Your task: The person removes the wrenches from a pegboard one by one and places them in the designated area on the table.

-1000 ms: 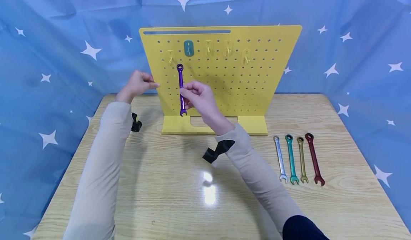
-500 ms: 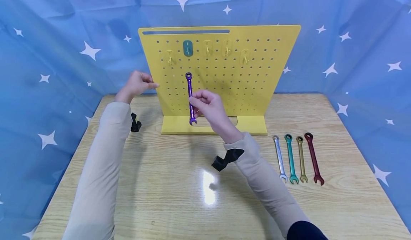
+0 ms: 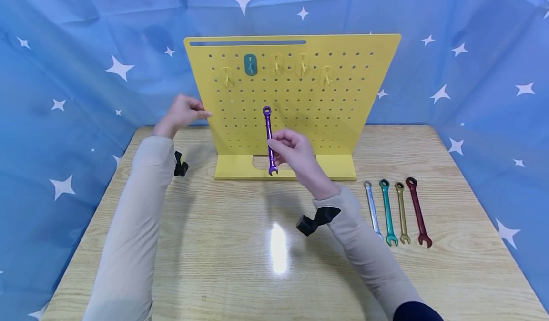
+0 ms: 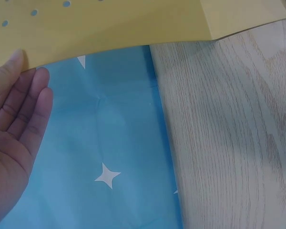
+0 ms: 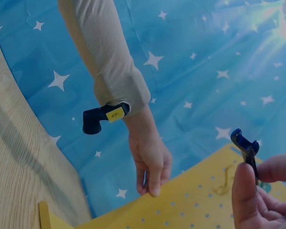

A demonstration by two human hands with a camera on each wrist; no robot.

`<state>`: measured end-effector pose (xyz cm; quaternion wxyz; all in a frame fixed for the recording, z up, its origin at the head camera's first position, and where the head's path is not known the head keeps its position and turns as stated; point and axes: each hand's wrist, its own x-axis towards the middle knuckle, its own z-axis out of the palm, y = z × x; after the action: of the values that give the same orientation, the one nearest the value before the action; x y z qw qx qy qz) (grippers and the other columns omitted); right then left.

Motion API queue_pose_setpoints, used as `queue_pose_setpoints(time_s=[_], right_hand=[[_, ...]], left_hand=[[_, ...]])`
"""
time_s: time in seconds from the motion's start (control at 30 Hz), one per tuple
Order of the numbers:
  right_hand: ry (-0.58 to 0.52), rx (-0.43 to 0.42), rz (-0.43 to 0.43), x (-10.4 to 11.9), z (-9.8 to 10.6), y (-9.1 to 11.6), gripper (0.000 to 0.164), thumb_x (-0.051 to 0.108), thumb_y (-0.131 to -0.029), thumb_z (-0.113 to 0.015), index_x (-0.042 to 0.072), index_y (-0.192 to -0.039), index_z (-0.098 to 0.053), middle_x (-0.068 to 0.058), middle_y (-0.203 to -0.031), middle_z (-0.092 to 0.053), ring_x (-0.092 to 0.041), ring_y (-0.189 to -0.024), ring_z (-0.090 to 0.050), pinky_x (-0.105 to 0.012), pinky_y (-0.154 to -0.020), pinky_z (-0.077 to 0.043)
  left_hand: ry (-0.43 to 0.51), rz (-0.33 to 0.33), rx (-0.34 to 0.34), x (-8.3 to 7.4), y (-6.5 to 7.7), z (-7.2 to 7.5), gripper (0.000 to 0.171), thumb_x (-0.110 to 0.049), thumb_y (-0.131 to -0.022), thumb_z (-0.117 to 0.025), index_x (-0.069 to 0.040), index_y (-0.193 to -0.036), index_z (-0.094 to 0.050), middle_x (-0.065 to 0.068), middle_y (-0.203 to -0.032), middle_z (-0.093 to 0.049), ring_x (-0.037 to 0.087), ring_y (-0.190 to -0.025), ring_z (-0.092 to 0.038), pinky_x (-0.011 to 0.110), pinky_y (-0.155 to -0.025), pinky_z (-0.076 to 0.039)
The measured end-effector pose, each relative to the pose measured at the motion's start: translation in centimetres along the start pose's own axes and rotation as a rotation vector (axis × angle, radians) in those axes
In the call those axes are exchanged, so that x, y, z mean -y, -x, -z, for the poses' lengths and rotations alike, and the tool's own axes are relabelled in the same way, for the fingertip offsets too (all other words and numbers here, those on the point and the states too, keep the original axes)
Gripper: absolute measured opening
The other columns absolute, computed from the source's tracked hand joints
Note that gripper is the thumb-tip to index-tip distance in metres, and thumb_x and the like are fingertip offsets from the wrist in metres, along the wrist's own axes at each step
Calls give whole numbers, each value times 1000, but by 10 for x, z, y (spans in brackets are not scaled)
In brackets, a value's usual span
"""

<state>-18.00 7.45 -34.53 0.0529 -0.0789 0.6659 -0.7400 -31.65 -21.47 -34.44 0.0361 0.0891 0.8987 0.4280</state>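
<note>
A purple combination wrench (image 3: 269,125) stands nearly upright between the thumb and fingers of my right hand (image 3: 298,154), ring end up. It is held in front of the lower middle of a yellow pegboard (image 3: 334,135), apart from the hooks. In the right wrist view the wrench (image 5: 248,155) looks dark, its open end towards the camera. My left hand (image 3: 182,112) pinches the board's left edge. The left wrist view shows that thumb on the board's front face, with the fingers of the left hand (image 4: 14,129) at the edge and partly behind it.
Across the board's upper part sit a teal hook (image 3: 250,65) and several yellow hooks, one of them a yellow hook (image 3: 326,76) at the right. On the table's right lie a silver wrench (image 3: 371,206), a teal wrench (image 3: 388,211), a gold wrench (image 3: 402,211) and a dark red wrench (image 3: 418,211).
My right hand has carried the purple wrench rightward and down, from near the left hook to the board's lower middle. The left hand stays at the edge.
</note>
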Motion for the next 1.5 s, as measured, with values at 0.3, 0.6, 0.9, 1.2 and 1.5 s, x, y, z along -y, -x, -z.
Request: queue_pose_setpoints(time_s=[0.3, 0.6, 0.9, 1.2, 1.5], right_hand=[[14, -10, -13, -5, 19, 10, 1, 0, -90, -59, 0, -88, -59, -2, -72, -60, -12, -59, -55, -23, -54, -49], [50, -30, -22, -7, 40, 22, 4, 1, -91, -58, 3, -87, -59, -1, -72, -60, -11, -60, -56, -24, -55, -49], [112, -56, -35, -10, 66, 34, 3, 4, -92, -58, 1, -91, -58, 0, -73, -61, -11, -61, -56, -24, -56, -50], [135, -104, -47, -13, 90, 47, 5, 9, -93, -58, 4, -91, -59, 5, -71, -61, -8, -62, -56, -22, -57, -49], [116, -140, -60, -14, 110, 62, 7, 7, -93, -58, 9, -87, -60, 5, -71, -62, -7, -63, -56, -21, -56, -49]], left_hand=[[-2, 13, 20, 0, 1, 1, 25, -15, -88, -67, 9, -86, -66, -5, -66, -63, 14, -65, -51, 28, -64, -39], [17, 26, 34, -4, 2, 1, 25, -17, -88, -67, 9, -86, -66, -4, -67, -64, 14, -67, -53, 31, -67, -40], [5, 13, 35, -1, 0, 1, 24, -16, -88, -67, 8, -86, -67, -4, -67, -64, 13, -68, -54, 29, -67, -41], [2, 2, 29, -1, 2, 2, 25, -15, -88, -67, 9, -85, -67, -4, -67, -64, 14, -68, -55, 33, -69, -42], [-12, 4, 28, -1, 1, 2, 25, -16, -88, -68, 8, -85, -67, -4, -66, -62, 14, -65, -50, 29, -63, -39]])
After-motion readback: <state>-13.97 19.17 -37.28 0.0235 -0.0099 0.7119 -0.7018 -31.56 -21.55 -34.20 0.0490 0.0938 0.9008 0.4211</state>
